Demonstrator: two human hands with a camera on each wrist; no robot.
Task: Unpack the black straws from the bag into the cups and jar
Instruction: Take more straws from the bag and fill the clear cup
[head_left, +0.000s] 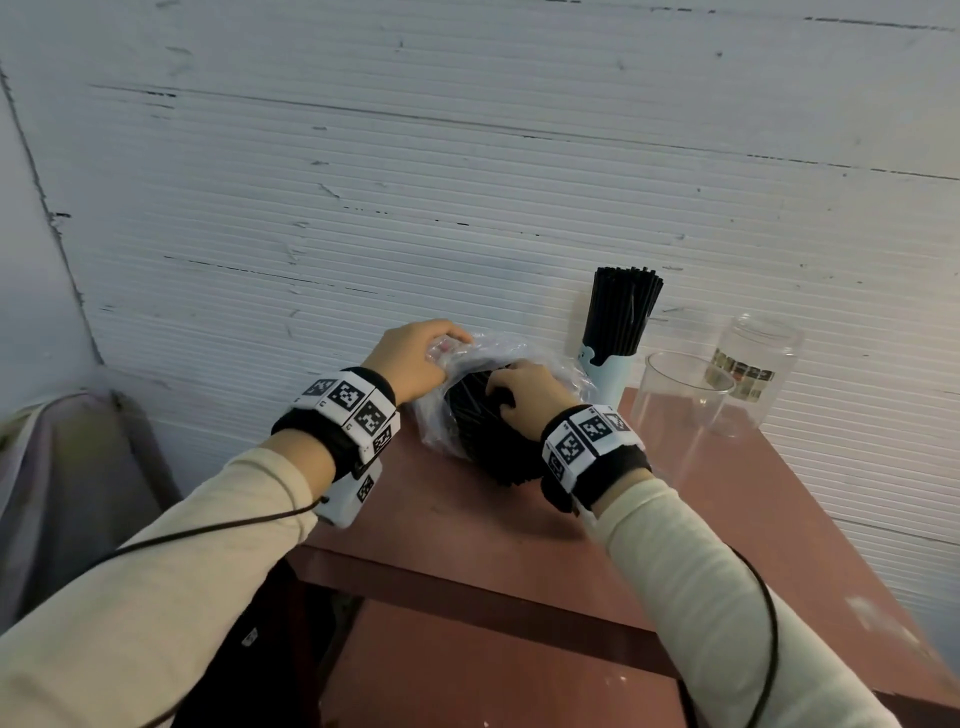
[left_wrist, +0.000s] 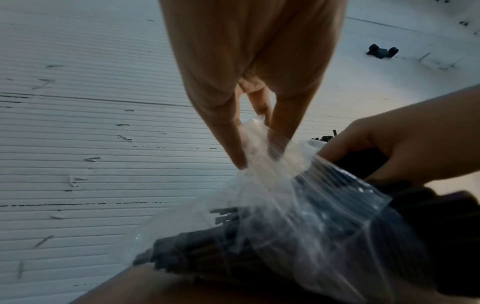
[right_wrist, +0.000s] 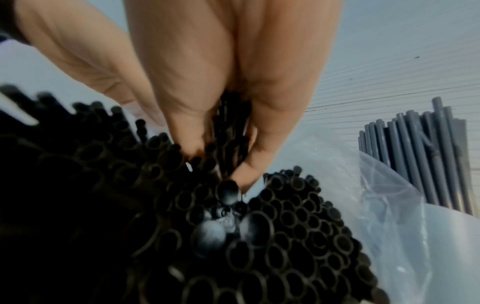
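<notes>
A clear plastic bag (head_left: 540, 358) full of black straws (head_left: 478, 431) lies on the reddish table (head_left: 467, 525) by the wall. My left hand (head_left: 415, 358) pinches the bag's far end (left_wrist: 259, 142) between thumb and fingers. My right hand (head_left: 524, 395) reaches into the bag's mouth and its fingers (right_wrist: 197, 127) curl round a small bunch of straws (right_wrist: 231, 131) among the open straw ends (right_wrist: 285, 226). A light blue cup (head_left: 605, 371) packed with upright black straws (head_left: 621, 312) stands behind the bag. A clear cup (head_left: 680, 410) and a clear jar (head_left: 753, 369) stand to the right, both without straws.
A white ribbed wall (head_left: 467, 182) runs close behind the table. The table's front edge (head_left: 467, 582) lies near my forearms. A grey fabric object (head_left: 67, 467) sits low at the left. Cables run along both sleeves.
</notes>
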